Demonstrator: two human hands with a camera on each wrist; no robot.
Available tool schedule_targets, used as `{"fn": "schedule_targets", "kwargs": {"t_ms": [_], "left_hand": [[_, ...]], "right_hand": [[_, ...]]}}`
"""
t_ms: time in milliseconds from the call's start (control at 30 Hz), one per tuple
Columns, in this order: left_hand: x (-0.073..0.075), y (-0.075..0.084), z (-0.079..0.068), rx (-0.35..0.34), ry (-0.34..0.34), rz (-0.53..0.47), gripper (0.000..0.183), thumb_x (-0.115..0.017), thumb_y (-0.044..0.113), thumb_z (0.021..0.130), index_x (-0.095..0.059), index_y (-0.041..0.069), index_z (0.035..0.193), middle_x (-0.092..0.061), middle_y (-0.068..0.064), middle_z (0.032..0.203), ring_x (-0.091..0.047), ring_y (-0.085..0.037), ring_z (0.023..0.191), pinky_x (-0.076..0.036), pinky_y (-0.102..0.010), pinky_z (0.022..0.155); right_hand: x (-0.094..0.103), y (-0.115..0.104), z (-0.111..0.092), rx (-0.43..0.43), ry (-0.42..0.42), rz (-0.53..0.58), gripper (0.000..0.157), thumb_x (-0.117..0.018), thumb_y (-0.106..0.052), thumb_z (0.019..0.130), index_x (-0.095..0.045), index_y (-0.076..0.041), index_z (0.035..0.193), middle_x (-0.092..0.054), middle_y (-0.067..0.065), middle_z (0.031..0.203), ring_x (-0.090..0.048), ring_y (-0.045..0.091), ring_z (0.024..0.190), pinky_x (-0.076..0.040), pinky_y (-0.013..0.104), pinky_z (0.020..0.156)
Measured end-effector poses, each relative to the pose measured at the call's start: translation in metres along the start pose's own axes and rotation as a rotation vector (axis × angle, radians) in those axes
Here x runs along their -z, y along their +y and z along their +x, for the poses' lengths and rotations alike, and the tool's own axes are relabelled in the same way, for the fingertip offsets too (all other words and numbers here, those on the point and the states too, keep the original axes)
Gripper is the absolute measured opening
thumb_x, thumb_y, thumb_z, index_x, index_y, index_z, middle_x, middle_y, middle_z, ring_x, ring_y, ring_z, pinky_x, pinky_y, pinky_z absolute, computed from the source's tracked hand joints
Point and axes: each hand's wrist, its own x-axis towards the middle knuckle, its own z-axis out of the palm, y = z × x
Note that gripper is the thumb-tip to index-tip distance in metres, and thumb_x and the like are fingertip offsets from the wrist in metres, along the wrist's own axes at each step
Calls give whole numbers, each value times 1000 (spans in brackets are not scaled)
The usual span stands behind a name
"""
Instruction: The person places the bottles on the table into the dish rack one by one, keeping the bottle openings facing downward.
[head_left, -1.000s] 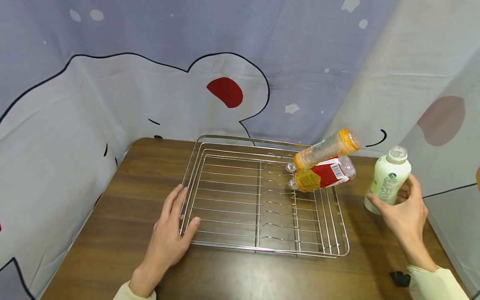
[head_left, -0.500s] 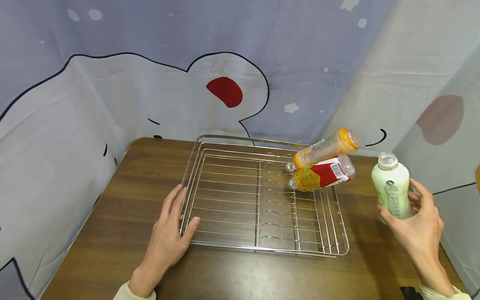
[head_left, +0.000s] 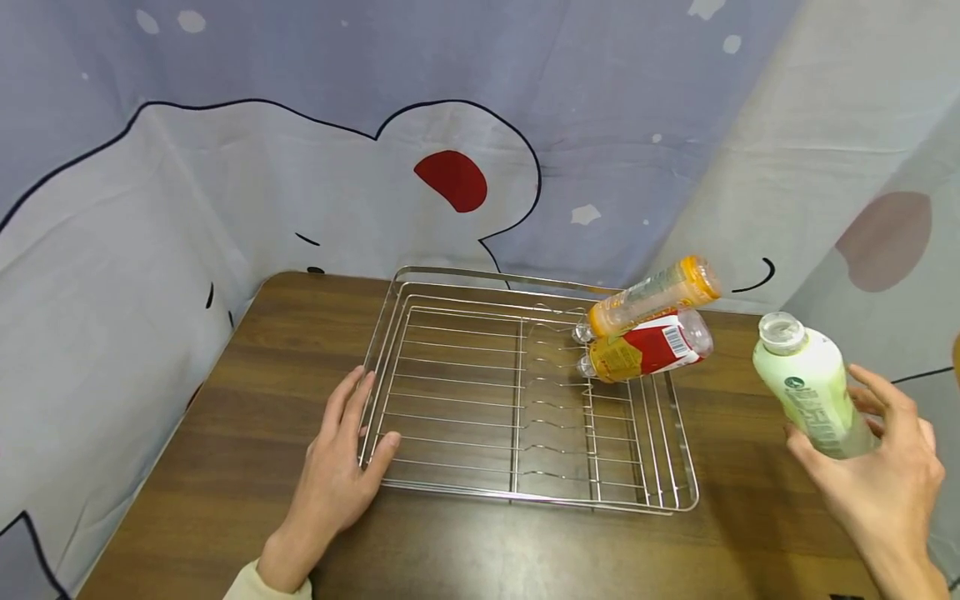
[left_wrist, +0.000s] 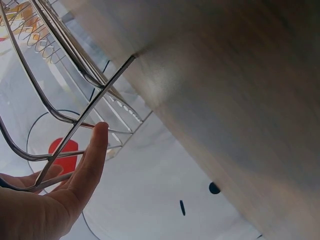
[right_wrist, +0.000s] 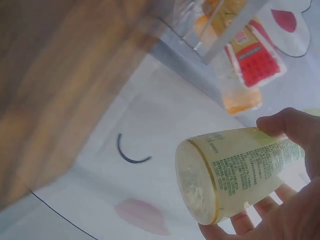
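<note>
In the head view my right hand (head_left: 885, 467) grips a pale green plastic bottle (head_left: 810, 392) with no cap, thumb on one side and fingers on the other. The bottle tilts, neck toward the rack; the right wrist view shows its clear base and green print. My left hand (head_left: 337, 475) rests at the left edge of a wire dish rack (head_left: 480, 492), fingers fairly straight along the side and thumb over the rim. Two clear bottles lie neck-inward on the rack's far right: one with orange bands (head_left: 652, 296), another with a red and yellow label (head_left: 648, 346).
The rack stands on a brown wooden table (head_left: 225, 450). Around the table's back and sides hangs a printed cloth (head_left: 315, 192) in lilac and white. Both lying bottles stick out past the rack's right rim.
My right hand has drawn the green bottle up and toward the near right, tipping its neck leftward. The left hand, rack and two lying bottles stay put.
</note>
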Motion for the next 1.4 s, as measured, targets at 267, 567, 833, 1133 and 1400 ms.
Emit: {"fn": "schedule_targets", "kwargs": {"t_ms": [267, 567, 833, 1133, 1400], "left_hand": [[0, 1, 0, -1, 5, 4, 77, -72, 20, 101, -41, 4, 170, -38, -18, 173, -77, -41, 107, -69, -53, 83], [0, 2, 0, 14, -6, -7, 78, -73, 19, 101, -40, 6, 171, -38, -17, 174, -78, -41, 108, -69, -54, 84], [0, 1, -1, 18, -4, -1, 77, -72, 20, 101, -41, 4, 170, -38, -17, 174, -78, -41, 106, -69, -54, 84], [1, 1, 0, 16, -6, -2, 77, -71, 23, 102, -40, 6, 171, -38, -16, 174, -77, -42, 109, -69, -55, 85], [1, 2, 0, 13, 1, -3, 80, -74, 17, 99, -41, 5, 170, -39, -17, 173, -75, -43, 116, -69, -54, 85]], "right_hand": [[10, -16, 4, 96, -8, 7, 80, -84, -17, 63, -68, 1, 140, -49, -55, 123, -37, -19, 109, -28, 20, 78], [10, -29, 11, 205, -11, 13, 77, -77, -33, 66, -69, 5, 132, -48, -56, 125, -33, -14, 115, -26, 16, 86], [7, -43, 17, 371, -51, -14, 72, -66, -51, 82, -71, 4, 129, -75, -13, 132, -49, 51, 107, -25, 19, 101], [11, -49, 29, 497, -120, -94, 64, -58, -49, 86, -76, -3, 126, -74, 27, 124, -52, 52, 115, -32, 48, 95], [12, -59, 37, 582, -143, -113, 56, -57, -43, 89, -77, -5, 125, -73, 24, 124, -54, 56, 118, -33, 57, 106]]}}
